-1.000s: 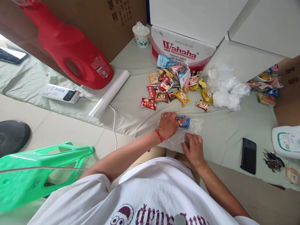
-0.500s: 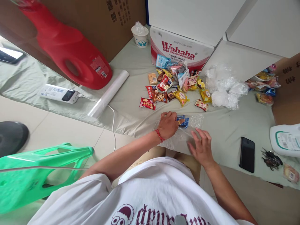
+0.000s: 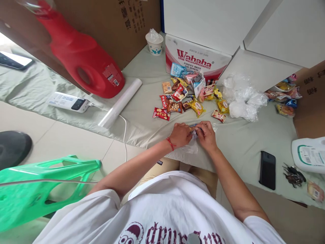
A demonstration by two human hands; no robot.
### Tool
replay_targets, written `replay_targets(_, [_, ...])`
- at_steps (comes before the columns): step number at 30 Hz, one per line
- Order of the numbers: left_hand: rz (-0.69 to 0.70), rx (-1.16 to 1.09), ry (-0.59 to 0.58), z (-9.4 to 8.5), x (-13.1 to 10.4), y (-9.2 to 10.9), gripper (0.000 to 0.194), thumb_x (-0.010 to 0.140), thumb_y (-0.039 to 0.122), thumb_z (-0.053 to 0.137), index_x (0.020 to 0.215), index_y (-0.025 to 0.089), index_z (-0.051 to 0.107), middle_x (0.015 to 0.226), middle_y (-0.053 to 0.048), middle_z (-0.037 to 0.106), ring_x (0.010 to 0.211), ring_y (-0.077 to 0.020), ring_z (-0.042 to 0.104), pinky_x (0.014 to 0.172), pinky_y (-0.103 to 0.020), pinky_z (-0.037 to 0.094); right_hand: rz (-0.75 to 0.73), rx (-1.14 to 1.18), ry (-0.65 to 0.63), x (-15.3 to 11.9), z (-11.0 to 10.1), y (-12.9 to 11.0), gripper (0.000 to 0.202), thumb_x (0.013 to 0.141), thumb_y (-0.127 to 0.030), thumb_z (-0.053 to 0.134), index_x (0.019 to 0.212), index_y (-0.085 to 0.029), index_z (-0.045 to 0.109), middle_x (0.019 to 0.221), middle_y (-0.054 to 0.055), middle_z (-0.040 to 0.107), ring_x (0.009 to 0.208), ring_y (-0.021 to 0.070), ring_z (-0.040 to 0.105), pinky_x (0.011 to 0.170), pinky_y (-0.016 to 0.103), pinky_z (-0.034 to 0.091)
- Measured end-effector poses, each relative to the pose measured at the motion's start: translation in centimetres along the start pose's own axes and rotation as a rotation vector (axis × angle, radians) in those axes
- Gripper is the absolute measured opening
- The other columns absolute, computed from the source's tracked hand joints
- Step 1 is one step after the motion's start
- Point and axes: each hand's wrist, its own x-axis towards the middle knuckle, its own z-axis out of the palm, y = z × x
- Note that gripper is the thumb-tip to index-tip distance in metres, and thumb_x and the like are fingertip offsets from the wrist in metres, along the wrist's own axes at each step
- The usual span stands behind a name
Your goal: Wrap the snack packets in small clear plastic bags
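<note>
At the near edge of the cloth-covered surface, my left hand point(image 3: 180, 135) is closed on a small blue snack packet point(image 3: 193, 125), most of which the fingers hide. My right hand point(image 3: 206, 135) meets it from the other side, thumb and fingers closed at the packet and the clear plastic around it. Below both hands spreads a thin clear plastic sheet or bag point(image 3: 191, 148); which of these it is I cannot tell. Just beyond lie several wrapped snacks point(image 3: 174, 107) in red, brown and yellow.
Crumpled clear plastic point(image 3: 245, 98) lies right of the snacks, before a Wahaba-style printed carton point(image 3: 198, 56). On the left are a plastic film roll point(image 3: 120, 103), a red jug point(image 3: 88, 67) and a white power bank point(image 3: 68, 102). A phone point(image 3: 267, 170) and keys point(image 3: 294, 175) lie right.
My right hand has moved left and up from the loose plastic to the blue packet, and its fingers have closed. My left hand stays by the packet, now largely covered.
</note>
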Motion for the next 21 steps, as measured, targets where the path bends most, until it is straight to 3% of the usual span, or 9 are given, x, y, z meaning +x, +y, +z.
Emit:
replay_targets(2, [-0.003, -0.162, 0.048, -0.4, -0.8, -1.4, 0.052, 0.087, 0.018, 0.050, 0.139, 0.022, 0.059, 0.100, -0.005, 0.076, 0.097, -0.0245, 0.066, 0.092, -0.042, 0.046, 0.016, -0.002, -0.023, 0.4, 0.6, 0.4, 0.024, 0.103, -0.033, 0.047, 0.104, -0.022, 0.068, 0.106, 0.008, 0.061, 0.098, 0.0204, 0.062, 0.087, 0.032, 0.051])
replay_targets(5, [0.091, -0.319, 0.272, -0.3, -3.6, -2.9, 0.062, 0.084, 0.022, 0.050, 0.147, 0.018, 0.048, 0.114, -0.008, 0.075, 0.107, -0.0248, 0.066, 0.103, -0.043, 0.046, 0.047, -0.050, -0.022, 0.4, 1.0, 0.5, 0.021, 0.101, -0.031, 0.047, 0.101, -0.022, 0.067, 0.101, 0.007, 0.063, 0.094, 0.0203, 0.062, 0.083, 0.031, 0.049])
replay_targets(8, [0.256, -0.281, 0.453, 0.9, -6.5, -2.4, 0.073, 0.085, 0.044, 0.061, 0.151, 0.020, 0.042, 0.132, -0.014, 0.066, 0.128, -0.0325, 0.057, 0.120, -0.057, 0.030, 0.066, -0.127, -0.015, 0.2, 1.2, 0.0, 0.019, 0.099, -0.029, 0.049, 0.097, -0.021, 0.066, 0.098, 0.006, 0.063, 0.090, 0.0203, 0.061, 0.076, 0.029, 0.046])
replay_targets(10, [0.274, -0.198, 0.527, 2.1, -7.4, -1.4, 0.083, 0.081, 0.057, 0.069, 0.152, 0.022, 0.042, 0.137, -0.015, 0.063, 0.135, -0.0356, 0.052, 0.124, -0.063, 0.015, 0.066, -0.164, -0.028, 0.2, 1.3, -0.5, 0.018, 0.098, -0.029, 0.050, 0.096, -0.021, 0.066, 0.098, 0.006, 0.063, 0.087, 0.0202, 0.060, 0.072, 0.028, 0.044])
replay_targets(12, [0.176, -0.156, 0.571, 2.9, -7.1, -0.7, 0.068, 0.085, 0.055, 0.069, 0.143, 0.023, 0.053, 0.126, -0.012, 0.069, 0.131, -0.0331, 0.056, 0.125, -0.062, 0.012, 0.062, -0.183, -0.036, 0.3, 1.3, -0.7, 0.018, 0.098, -0.029, 0.050, 0.096, -0.021, 0.066, 0.099, 0.007, 0.063, 0.086, 0.0203, 0.060, 0.069, 0.028, 0.043])
replay_targets(15, [-0.155, -0.203, 0.585, 2.4, -5.0, -1.4, 0.024, 0.097, 0.038, 0.055, 0.107, 0.025, 0.072, 0.095, -0.006, 0.074, 0.109, -0.0262, 0.064, 0.116, -0.053, 0.033, 0.064, -0.164, -0.032, 0.4, 1.3, -0.4, 0.017, 0.097, -0.029, 0.051, 0.095, -0.022, 0.066, 0.097, 0.006, 0.064, 0.084, 0.0200, 0.060, 0.070, 0.028, 0.043])
replay_targets(17, [-0.430, -0.199, 0.558, 1.3, -3.7, -2.9, 0.026, 0.097, 0.033, 0.052, 0.085, 0.023, 0.073, 0.085, -0.007, 0.071, 0.102, -0.0280, 0.063, 0.102, -0.049, 0.044, 0.065, -0.117, -0.035, 0.4, 1.2, 0.0, 0.016, 0.096, -0.028, 0.052, 0.094, -0.022, 0.066, 0.093, 0.005, 0.064, 0.081, 0.0193, 0.060, 0.072, 0.029, 0.043])
replay_targets(19, [-0.606, -0.114, 0.479, 0.3, -2.9, -4.4, 0.018, 0.090, 0.031, 0.060, 0.082, 0.022, 0.073, 0.091, -0.011, 0.071, 0.107, -0.0338, 0.060, 0.096, -0.050, 0.045, 0.064, -0.054, -0.047, 0.3, 1.2, 0.3, 0.016, 0.097, -0.028, 0.052, 0.094, -0.022, 0.066, 0.091, 0.004, 0.065, 0.079, 0.0187, 0.060, 0.072, 0.029, 0.044])
replay_targets(21, [-0.656, -0.045, 0.437, -0.3, -2.7, -5.3, 0.019, 0.084, 0.028, 0.065, 0.098, 0.022, 0.075, 0.110, -0.013, 0.070, 0.117, -0.0379, 0.055, 0.099, -0.052, 0.044, 0.062, -0.001, -0.058, 0.3, 1.2, 0.6, 0.017, 0.097, -0.029, 0.052, 0.094, -0.022, 0.067, 0.091, 0.004, 0.065, 0.078, 0.0184, 0.060, 0.071, 0.029, 0.045])
